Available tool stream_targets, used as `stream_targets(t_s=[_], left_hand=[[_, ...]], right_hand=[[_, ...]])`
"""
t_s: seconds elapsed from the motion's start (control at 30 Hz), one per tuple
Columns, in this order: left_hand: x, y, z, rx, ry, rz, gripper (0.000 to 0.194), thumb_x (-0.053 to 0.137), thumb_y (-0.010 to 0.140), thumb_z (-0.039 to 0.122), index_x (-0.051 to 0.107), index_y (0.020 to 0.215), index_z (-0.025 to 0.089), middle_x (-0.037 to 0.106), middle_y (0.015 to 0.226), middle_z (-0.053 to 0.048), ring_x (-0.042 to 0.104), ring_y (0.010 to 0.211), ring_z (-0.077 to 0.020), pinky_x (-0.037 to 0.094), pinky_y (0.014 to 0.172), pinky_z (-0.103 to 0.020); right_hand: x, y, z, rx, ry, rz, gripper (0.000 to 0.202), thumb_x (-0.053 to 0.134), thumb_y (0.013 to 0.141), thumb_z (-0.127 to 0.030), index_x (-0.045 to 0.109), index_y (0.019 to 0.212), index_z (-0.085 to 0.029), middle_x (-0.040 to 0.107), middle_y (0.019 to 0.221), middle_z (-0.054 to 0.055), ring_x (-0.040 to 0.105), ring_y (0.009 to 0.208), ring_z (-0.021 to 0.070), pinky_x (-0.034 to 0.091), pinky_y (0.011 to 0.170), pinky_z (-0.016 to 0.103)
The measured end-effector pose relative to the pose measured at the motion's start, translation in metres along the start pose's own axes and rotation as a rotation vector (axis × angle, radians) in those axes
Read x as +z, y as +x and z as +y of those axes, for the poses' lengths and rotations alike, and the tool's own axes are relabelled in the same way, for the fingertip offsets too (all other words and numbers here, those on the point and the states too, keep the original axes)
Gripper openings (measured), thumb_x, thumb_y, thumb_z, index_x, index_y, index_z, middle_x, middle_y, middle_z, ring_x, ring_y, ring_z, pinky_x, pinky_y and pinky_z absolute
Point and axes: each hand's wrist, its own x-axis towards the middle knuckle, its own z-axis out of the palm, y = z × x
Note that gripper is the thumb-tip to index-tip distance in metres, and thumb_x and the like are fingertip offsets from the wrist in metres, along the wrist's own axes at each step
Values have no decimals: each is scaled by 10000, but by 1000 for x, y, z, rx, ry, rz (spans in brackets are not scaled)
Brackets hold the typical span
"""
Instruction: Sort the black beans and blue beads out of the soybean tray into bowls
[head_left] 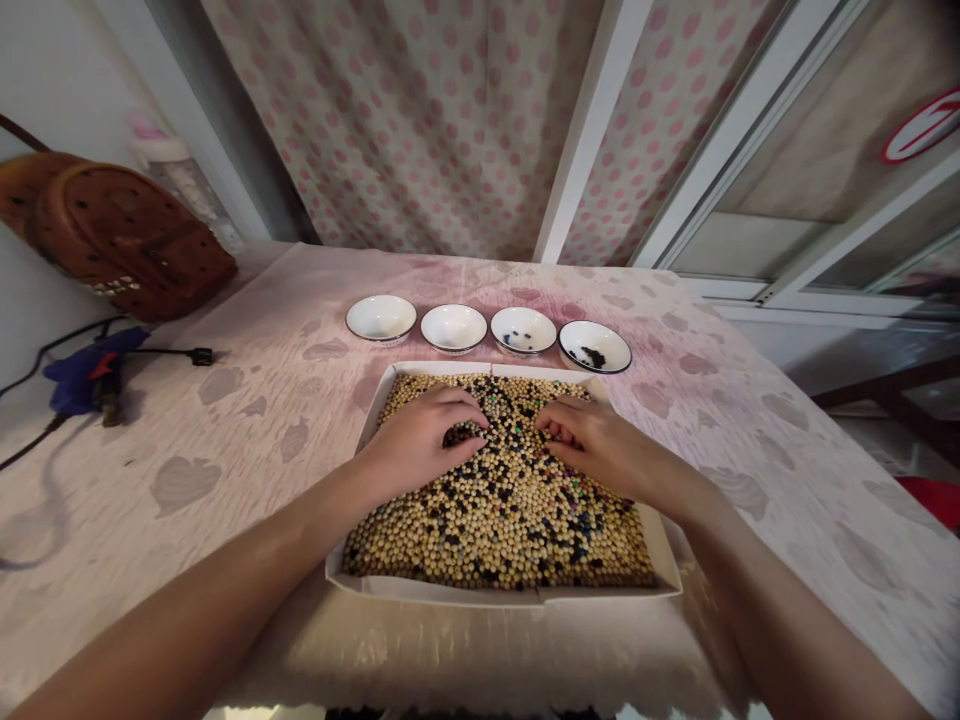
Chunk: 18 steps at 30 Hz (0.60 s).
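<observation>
A shallow white box (442,592) holds a thick layer of small round tan and black pieces (480,530) that look like beans or beads, with some blue, green and red ones among them. My left hand (427,435) rests on the layer at the left, its thumb and fingers curved and apart around a dark patch. Across from it, my right hand (592,440) touches the layer at the right. Its fingers are bent inward with the thumb apart from the index finger; I see nothing held in either hand.
Behind the box stand two white bowls (381,318) (454,328), a bowl with a few blue pieces (523,330) and a bowl with black pieces (595,346). A blue glue gun (94,372), cables and a brown backpack (135,235) are at the left on the patterned tablecloth (285,400).
</observation>
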Motion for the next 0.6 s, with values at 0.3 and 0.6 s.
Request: stream_targets(t_s=[0.3,0.6], left_hand=[[0,-1,-1,-3,7,-2,158,629,902,244,693,1045,224,662,1095,-43,615,1043,-197,501,962,-396],[2,-1,-1,-12,-1,6,159,641,894,246,696,1042,231,661,1092,-37,609,1048,-196,499,961,-398]], right_hand=[[12,5,-4,9,-51,20,102,487,881,-113,531,841,-196,582,934,67,553,864,192,404,775,354],[8,6,-1,-4,-9,53,130,479,870,-109,576,839,-190,614,858,36,544,776,156,385,704,311]])
